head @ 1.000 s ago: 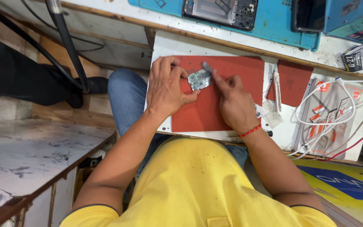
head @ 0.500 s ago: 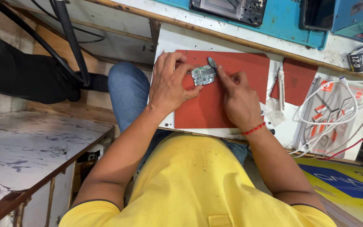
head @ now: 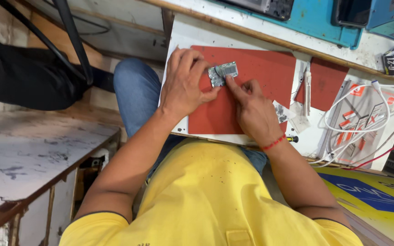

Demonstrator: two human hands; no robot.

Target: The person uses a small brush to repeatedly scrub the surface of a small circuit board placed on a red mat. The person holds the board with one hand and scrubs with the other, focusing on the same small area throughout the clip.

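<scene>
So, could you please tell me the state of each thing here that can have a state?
left hand: holding the small circuit board down on the red mat
right hand: fingertip pressed on the board
white cable: loose, coiled on the bench
white pen-like tool: lying unused

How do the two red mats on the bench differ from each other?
The large red mat lies under both hands and carries the small circuit board; the small red mat to its right lies bare and untouched. The large one is a broad rectangle, the small one narrower. Both are flat and the same red.
</scene>
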